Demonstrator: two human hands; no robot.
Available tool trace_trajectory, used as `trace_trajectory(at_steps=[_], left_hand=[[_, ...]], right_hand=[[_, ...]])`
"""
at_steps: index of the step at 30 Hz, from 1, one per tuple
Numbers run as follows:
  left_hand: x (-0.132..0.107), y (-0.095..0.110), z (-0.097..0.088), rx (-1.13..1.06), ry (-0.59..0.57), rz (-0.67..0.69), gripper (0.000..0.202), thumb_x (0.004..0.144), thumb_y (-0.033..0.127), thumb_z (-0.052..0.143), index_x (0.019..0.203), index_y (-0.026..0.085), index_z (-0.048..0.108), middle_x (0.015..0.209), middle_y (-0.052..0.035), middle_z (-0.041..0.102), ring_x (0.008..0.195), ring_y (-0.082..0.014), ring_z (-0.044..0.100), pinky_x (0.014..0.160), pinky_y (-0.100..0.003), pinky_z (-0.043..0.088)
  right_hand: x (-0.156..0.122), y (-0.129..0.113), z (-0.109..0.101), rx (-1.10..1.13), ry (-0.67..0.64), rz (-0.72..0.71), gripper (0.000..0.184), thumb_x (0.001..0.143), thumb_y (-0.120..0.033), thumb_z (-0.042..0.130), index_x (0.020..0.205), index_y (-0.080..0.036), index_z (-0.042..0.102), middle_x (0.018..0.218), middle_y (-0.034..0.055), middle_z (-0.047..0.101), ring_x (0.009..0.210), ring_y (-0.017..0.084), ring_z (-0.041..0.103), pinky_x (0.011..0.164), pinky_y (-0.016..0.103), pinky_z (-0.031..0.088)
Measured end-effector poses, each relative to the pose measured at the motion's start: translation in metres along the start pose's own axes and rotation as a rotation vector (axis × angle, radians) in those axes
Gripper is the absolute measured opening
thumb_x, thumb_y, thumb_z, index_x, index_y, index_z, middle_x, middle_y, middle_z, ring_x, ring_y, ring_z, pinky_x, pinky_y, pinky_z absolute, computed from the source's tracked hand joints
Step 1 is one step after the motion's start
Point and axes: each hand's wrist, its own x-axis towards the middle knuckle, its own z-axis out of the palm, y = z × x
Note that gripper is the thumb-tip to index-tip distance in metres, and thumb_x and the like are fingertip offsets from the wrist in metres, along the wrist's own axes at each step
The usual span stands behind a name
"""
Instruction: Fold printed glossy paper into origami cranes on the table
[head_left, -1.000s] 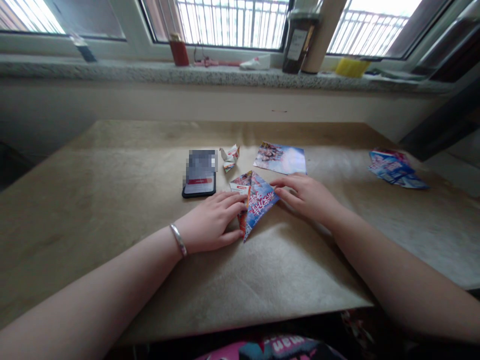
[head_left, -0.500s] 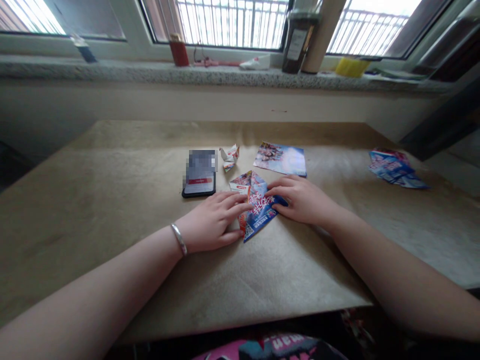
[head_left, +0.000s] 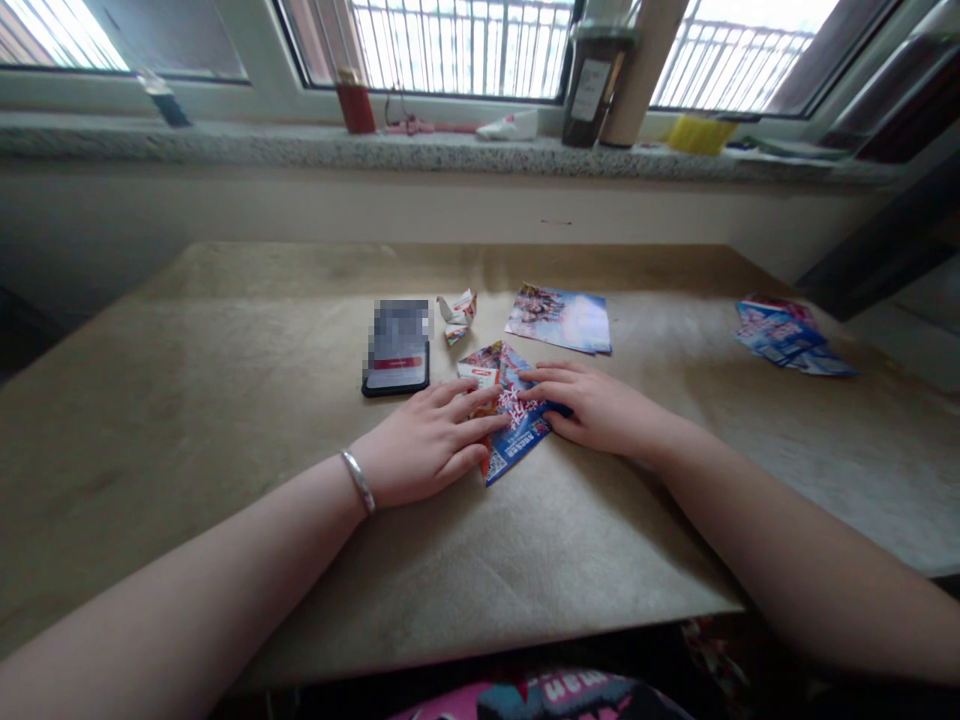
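A folded sheet of printed paper (head_left: 517, 410), blue with red and white lettering, lies flat on the table in front of me, its pointed top facing the window. My left hand (head_left: 431, 440), with a silver bangle at the wrist, rests open on the paper's left part, fingers stretched over it. From the other side my right hand (head_left: 589, 405) lies open across the right edge, fingertips on the printed face. Both hands hide parts of the sheet. Just beyond it stands a small folded paper figure (head_left: 457, 318).
Left of the figure lies a phone (head_left: 397, 375), partly pixelated. Flat printed sheets (head_left: 562, 320) lie behind the folded paper, and a fanned pile of leaflets (head_left: 795, 335) sits far right. Jars and small items stand on the stone windowsill (head_left: 262, 148) beyond the table (head_left: 187, 400).
My right hand has slid slightly left and its fingers reach further over the paper. The left thumb has shifted up a little from the lower edge. The folded paper stays nearly in place.
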Motion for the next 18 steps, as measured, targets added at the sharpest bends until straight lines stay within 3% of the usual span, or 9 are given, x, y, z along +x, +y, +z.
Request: trace_trajectory(at_steps=[5,11,18], left_hand=[[0.002,0.001,-0.005,0.018,0.104,-0.015,0.035,0.094,0.032,0.040,0.123,0.021,0.056,0.146,-0.0070,0.037,0.136,-0.0261,0.029,0.112,-0.046,0.028],[0.001,0.002,-0.013,0.082,0.205,-0.053,0.023,0.091,0.026,0.046,0.098,0.018,0.066,0.138,-0.0064,0.049,0.134,-0.0274,0.034,0.109,-0.050,0.033],[-0.001,0.005,-0.016,0.215,0.256,-0.061,0.020,0.089,0.023,0.047,0.093,0.021,0.066,0.129,-0.0013,0.058,0.132,-0.0266,0.038,0.112,-0.052,0.026]], right_hand=[[0.000,0.000,0.000,-0.008,-0.003,-0.012,0.033,0.082,-0.019,0.055,0.113,-0.020,0.065,0.129,0.0073,0.058,0.122,0.023,0.049,0.104,0.044,0.040],[-0.001,-0.001,-0.001,0.000,0.015,0.001,0.032,0.081,-0.018,0.056,0.111,-0.023,0.065,0.131,0.0070,0.056,0.126,0.024,0.045,0.103,0.047,0.040],[-0.001,0.000,-0.002,-0.040,0.008,-0.009,0.030,0.083,-0.022,0.056,0.112,-0.021,0.065,0.132,0.0082,0.055,0.126,0.025,0.044,0.104,0.046,0.040]])
